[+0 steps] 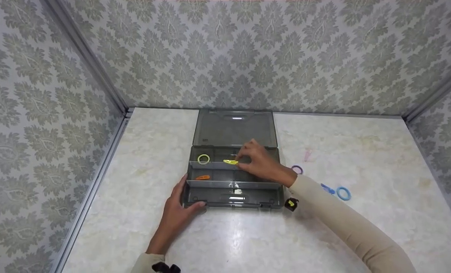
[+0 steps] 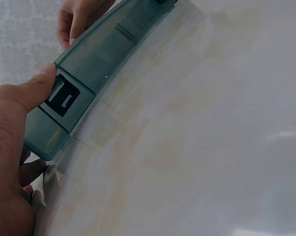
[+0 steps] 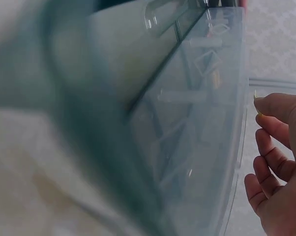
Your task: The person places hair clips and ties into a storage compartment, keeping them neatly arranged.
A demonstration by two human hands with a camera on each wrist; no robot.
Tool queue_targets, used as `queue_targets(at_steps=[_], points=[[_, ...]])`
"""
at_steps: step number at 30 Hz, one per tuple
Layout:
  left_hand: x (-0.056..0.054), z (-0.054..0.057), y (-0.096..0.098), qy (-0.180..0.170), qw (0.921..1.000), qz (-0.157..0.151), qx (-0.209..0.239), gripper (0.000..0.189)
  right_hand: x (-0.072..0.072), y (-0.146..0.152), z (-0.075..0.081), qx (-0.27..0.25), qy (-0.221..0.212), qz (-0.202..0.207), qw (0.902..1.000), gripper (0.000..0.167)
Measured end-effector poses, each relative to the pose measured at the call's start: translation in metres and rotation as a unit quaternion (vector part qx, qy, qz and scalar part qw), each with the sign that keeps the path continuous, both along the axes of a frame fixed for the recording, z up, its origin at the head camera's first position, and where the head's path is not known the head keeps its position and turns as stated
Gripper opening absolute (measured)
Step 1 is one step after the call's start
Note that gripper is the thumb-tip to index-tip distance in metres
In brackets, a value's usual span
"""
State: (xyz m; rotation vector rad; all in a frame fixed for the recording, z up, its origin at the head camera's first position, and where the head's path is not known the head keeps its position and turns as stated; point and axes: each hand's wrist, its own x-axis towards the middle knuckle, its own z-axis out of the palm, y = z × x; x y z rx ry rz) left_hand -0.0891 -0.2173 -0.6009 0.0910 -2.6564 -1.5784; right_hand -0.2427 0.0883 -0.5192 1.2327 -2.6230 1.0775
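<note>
A smoky grey plastic organizer box [image 1: 210, 195] lies with its lid [image 1: 233, 131] folded back. My left hand [image 1: 176, 212] grips its front left corner, thumb [image 2: 40, 84] on the front wall. Over the divider between the back and middle rows, my right hand [image 1: 261, 163] pinches a yellow hair clip [image 1: 230, 162] between thumb and fingers. Only a sliver of that clip [image 3: 255, 96] shows in the right wrist view. A yellow-green ring [image 1: 198, 159] is at the back left compartment, and an orange hair clip [image 1: 202, 177] lies in the middle row.
Right of the box on the marbled table [image 1: 381, 163] lie a pink clip [image 1: 307, 154], a purple ring [image 1: 299, 168] partly behind the right wrist, a blue clip [image 1: 328, 189] and a blue ring [image 1: 338, 193]. Patterned wall panels [image 1: 240, 57] enclose the table's back and sides.
</note>
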Motion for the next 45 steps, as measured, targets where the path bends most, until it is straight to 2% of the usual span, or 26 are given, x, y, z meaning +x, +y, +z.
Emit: queue_targets(at_steps=[10,15,24,37,45], points=[[0.0,0.0,0.0,0.002,1.0,-0.005,0.003,0.114,0.006,-0.02,-0.006,0.024,0.021,0.03,0.9991,0.01],[-0.001,-0.001,0.0,0.004,1.0,-0.007,0.001,0.113,0.009,-0.025,-0.003,0.043,0.03,0.052,0.9973,0.009],[-0.001,-0.003,-0.001,0.02,0.9997,-0.011,0.001,0.113,0.005,-0.036,0.006,0.09,0.032,0.103,0.9901,0.009],[-0.001,-0.004,-0.002,0.02,0.9997,-0.013,0.003,0.114,0.004,-0.051,-0.001,0.156,0.087,0.106,0.9782,0.015],[0.0,-0.002,-0.001,0.02,0.9997,-0.015,0.005,0.114,0.002,-0.048,-0.002,0.164,0.106,0.118,0.9736,0.019]])
